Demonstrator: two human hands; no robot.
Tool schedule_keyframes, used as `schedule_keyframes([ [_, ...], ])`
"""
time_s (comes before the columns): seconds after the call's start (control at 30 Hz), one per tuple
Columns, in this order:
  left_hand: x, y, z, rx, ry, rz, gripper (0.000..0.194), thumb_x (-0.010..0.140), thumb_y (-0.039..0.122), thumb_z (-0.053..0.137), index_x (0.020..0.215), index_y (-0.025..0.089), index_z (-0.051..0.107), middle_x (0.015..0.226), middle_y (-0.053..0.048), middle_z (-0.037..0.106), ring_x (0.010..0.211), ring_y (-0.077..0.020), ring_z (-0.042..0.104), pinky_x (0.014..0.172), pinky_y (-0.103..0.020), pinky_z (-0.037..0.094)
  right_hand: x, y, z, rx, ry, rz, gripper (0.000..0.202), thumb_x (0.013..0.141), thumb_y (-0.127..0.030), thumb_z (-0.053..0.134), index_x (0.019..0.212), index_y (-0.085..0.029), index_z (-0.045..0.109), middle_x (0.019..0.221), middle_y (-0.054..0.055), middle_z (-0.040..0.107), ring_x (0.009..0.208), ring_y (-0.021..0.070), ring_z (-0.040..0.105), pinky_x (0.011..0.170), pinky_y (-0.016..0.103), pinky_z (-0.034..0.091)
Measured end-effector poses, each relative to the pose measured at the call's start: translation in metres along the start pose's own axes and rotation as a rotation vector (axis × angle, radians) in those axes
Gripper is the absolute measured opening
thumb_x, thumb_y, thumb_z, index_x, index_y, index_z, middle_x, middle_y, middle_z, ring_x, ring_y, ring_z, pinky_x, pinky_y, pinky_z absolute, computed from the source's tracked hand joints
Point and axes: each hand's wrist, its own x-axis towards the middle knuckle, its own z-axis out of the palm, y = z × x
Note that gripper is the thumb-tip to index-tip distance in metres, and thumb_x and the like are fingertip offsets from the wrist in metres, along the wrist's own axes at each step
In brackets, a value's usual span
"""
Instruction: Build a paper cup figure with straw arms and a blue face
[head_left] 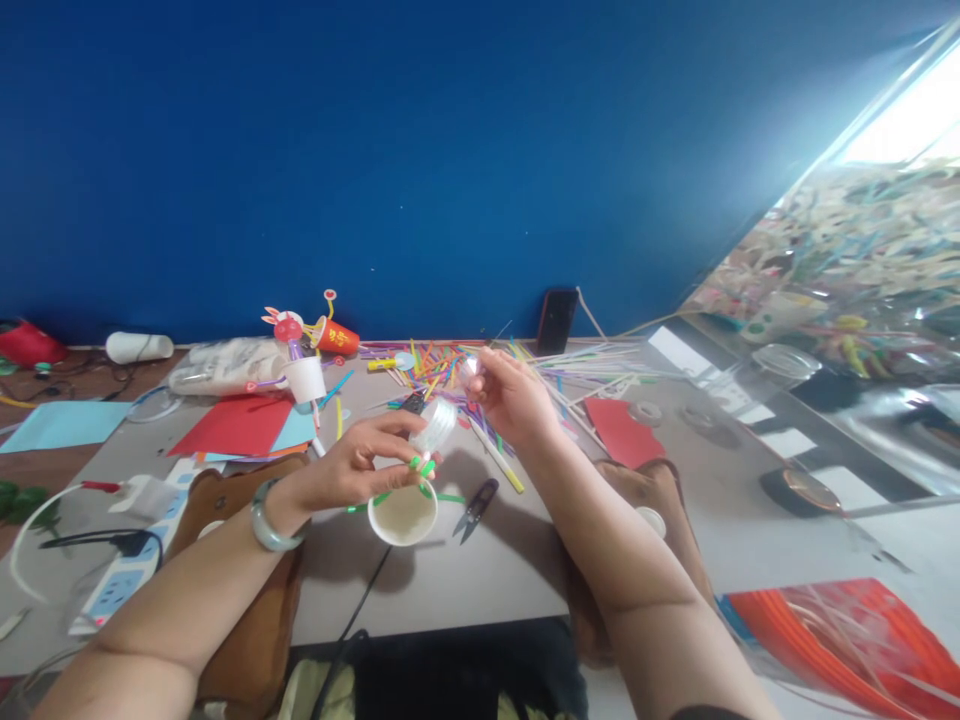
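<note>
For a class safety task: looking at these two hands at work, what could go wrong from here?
The snips lie beside the cup, points toward the person; a careless reach might prick a hand.
The left hand holds a white object close to the cup; a slip might jolt it.
The phone stands propped by the wall; a bump could topple it.
</note>
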Motion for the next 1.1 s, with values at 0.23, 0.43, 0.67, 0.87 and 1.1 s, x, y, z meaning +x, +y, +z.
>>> schedule_keyframes([
  [0.23,-0.003,-0.006,-0.001,0.098,-0.027,0.023,0.015,0.090,0.025,0.069,0.097,0.019,0.080,0.108,-0.014,0.072,0.103,-0.0222,0.068,0.090,-0.033,0.055,-0.001,-0.006,0.003,0.054,-0.073,0.172,0.021,0.096,-0.027,0.055,0.077,-0.018,0.055,0.069,0.001,0.073,0.044,0.0075,0.059,0.042,0.016,0.049],
  [0.43,-0.003,-0.002,0.000,0.124,-0.024,0.076,0.016,0.090,0.023,0.068,0.101,0.019,0.080,0.107,-0.014,0.072,0.102,-0.0218,0.068,0.087,-0.032,0.056,-0.005,-0.008,0.009,0.023,-0.141,0.206,0.036,0.094,-0.053,0.057,0.078,-0.020,0.054,0.073,0.005,0.074,0.061,0.0127,0.069,0.056,0.021,0.056],
  [0.67,-0.002,0.007,0.003,0.161,-0.033,0.103,0.015,0.091,0.023,0.067,0.098,0.019,0.080,0.110,-0.013,0.071,0.101,-0.0207,0.068,0.087,-0.031,0.057,-0.014,-0.003,0.006,-0.232,-0.253,0.049,0.039,0.059,-0.030,0.092,0.085,-0.019,0.066,0.073,-0.003,0.069,0.056,0.0071,0.056,0.049,0.018,0.042],
  [0.87,-0.001,0.006,0.003,0.210,0.007,0.131,0.016,0.092,0.023,0.066,0.098,0.018,0.079,0.106,-0.011,0.070,0.096,-0.0182,0.068,0.083,-0.027,0.057,-0.017,0.000,0.009,-0.307,-0.241,0.018,0.027,0.071,-0.037,0.083,0.071,-0.018,0.065,0.056,-0.006,0.059,0.048,0.0057,0.045,0.046,0.020,0.034],
  [1.1,-0.003,0.005,0.005,0.314,-0.027,0.230,0.017,0.092,0.020,0.064,0.097,0.016,0.079,0.114,-0.014,0.071,0.098,-0.0196,0.071,0.086,-0.028,0.059,-0.006,0.007,0.006,-0.190,-0.187,0.110,0.032,0.065,-0.037,0.087,0.070,-0.017,0.063,0.062,-0.003,0.066,0.049,0.0062,0.052,0.044,0.018,0.037],
])
